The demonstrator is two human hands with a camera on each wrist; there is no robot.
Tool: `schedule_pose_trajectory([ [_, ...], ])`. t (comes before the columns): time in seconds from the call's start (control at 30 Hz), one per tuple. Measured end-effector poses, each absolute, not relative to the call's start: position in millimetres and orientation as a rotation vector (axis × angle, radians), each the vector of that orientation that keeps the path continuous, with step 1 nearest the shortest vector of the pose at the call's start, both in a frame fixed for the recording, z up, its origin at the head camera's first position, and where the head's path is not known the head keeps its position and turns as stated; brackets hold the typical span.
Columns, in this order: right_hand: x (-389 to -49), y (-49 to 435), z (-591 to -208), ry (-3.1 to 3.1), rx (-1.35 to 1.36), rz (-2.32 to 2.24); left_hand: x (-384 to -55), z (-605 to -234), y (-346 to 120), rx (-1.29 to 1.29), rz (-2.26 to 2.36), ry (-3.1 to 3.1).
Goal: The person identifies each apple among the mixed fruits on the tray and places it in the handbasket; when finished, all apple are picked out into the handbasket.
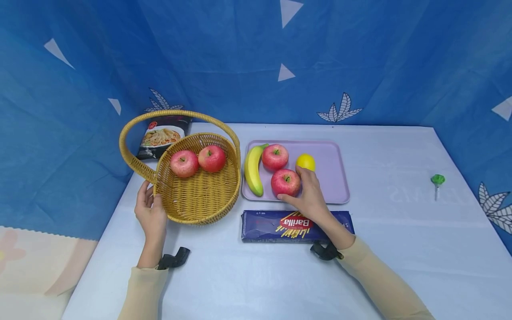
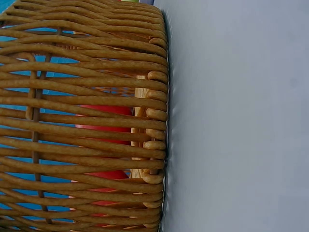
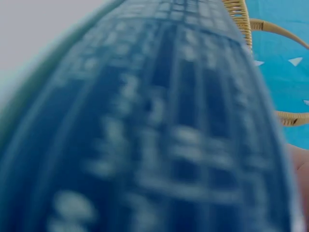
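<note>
A round woven basket (image 1: 200, 200) with a tall handle stands at the left, holding one apple (image 1: 184, 164) beside another apple (image 1: 212, 158). My left hand (image 1: 151, 213) grips the basket's left side, just below the foot of the handle. On a lilac tray (image 1: 334, 182), my right hand (image 1: 310, 195) has its thumb and fingers around the nearest apple (image 1: 286, 182). Behind that apple is another apple (image 1: 275, 157), with a banana (image 1: 254, 171) to its left and a yellow lemon-like fruit (image 1: 306, 162) to its right. The left wrist view shows the basket's woven wall (image 2: 87, 125) close up.
A blue Barilla pasta box (image 1: 272, 226) lies in front of the tray, under my right wrist; its printed side (image 3: 159, 121) fills much of the right wrist view. Behind the basket is a black food packet (image 1: 162, 135). A green lollipop (image 1: 438, 179) lies far right.
</note>
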State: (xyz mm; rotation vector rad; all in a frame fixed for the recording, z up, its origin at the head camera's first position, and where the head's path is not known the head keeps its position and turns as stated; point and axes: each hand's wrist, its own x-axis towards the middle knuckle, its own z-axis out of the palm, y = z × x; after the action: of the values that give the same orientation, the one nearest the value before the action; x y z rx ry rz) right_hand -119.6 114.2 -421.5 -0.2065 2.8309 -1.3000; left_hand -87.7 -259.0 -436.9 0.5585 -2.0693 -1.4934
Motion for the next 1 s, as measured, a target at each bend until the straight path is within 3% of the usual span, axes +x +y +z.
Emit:
schedule_pose_trajectory([
  [1.0, -120, 112, -436, 2.854, -0.237, -1.358, -88, -437, -260, 0.563, -1.500, -2.063],
])
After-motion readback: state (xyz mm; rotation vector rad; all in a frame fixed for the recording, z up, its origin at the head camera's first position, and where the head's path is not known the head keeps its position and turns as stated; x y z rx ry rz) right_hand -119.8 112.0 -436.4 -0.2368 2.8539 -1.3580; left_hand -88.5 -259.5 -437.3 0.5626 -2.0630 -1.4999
